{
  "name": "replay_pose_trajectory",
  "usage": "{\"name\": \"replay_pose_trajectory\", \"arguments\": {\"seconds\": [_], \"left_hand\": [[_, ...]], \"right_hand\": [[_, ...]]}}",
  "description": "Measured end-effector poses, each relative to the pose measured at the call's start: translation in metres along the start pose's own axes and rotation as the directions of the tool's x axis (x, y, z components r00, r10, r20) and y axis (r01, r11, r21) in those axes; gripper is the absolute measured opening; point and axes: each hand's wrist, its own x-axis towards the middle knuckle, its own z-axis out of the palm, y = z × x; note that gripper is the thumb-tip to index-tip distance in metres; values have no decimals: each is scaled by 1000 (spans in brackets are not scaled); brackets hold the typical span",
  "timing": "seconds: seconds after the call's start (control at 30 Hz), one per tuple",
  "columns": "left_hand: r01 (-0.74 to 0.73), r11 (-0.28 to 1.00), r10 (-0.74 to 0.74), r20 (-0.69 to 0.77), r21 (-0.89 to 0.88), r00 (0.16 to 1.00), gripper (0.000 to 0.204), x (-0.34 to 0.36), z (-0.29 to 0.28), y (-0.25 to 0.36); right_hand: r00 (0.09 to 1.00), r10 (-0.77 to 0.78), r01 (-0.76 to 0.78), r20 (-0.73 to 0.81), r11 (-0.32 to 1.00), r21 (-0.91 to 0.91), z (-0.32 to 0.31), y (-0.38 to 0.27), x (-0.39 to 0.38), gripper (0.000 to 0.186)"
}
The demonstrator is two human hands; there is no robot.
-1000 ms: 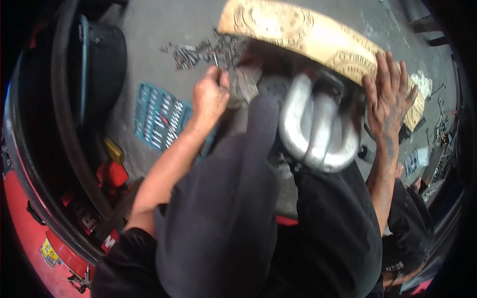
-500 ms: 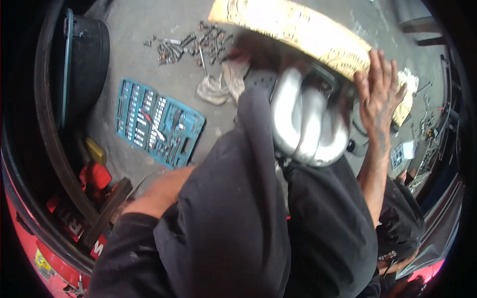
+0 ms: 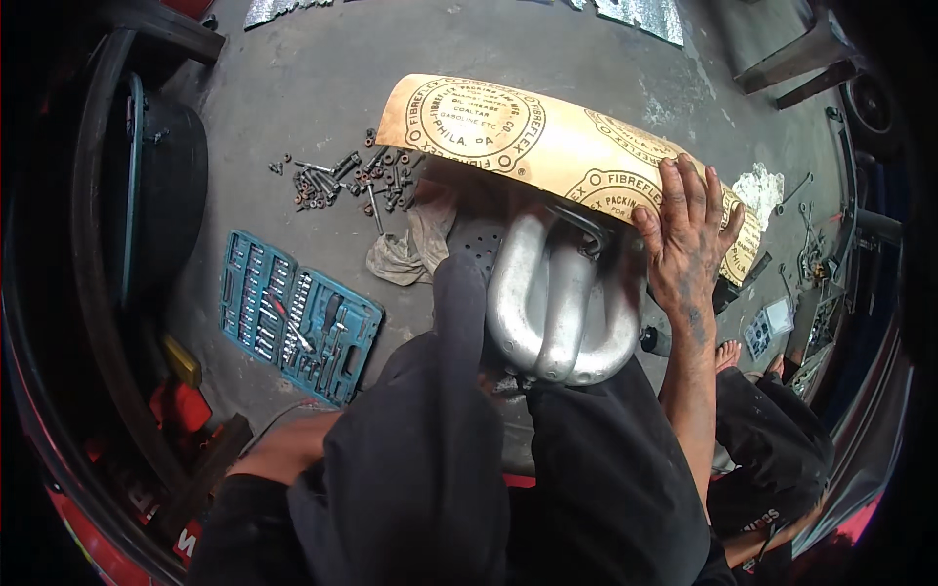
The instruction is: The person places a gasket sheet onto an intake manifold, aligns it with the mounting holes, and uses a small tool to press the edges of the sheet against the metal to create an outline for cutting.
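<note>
My right hand (image 3: pixel 684 254) lies with fingers apart on a long tan gasket-paper sheet (image 3: pixel 537 146) with round black prints. The sheet rests over a silver curved-pipe manifold (image 3: pixel 567 322), which sits against my dark-trousered legs. Of my left arm only a bare forearm (image 3: pixel 278 444) shows at lower left; that hand is hidden behind my leg. Left of the manifold are a crumpled grey rag (image 3: pixel 401 256) and a pile of bolts and nuts (image 3: pixel 322 181). An open teal socket set (image 3: pixel 293 313) lies on the floor.
A black tub (image 3: pixel 161 195) and dark metal frame stand at left, near red and yellow items. A co-worker (image 3: pixel 777 459) in dark clothes, with bare feet, is at lower right among scattered wrenches (image 3: pixel 811 259). Foil sheets (image 3: pixel 640 20) lie ahead, a steel stand (image 3: pixel 791 59) at far right.
My left hand, earlier raised near the bolts, has withdrawn downward out of sight. The camera view has shifted, showing more floor ahead. My right hand stays on the paper.
</note>
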Motion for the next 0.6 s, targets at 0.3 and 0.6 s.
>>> {"name": "replay_pose_trajectory", "arguments": {"seconds": [0.3,0.6], "left_hand": [[70,871,-200,-220,-485,955,21,-47,-23,7],[-75,822,484,-623,564,614,48,140,-175,70]], "right_hand": [[1000,16,-14,-20,995,102,6,-2,-3,61],[1000,16,-16,12,998,55,5,5,-4,62]]}}
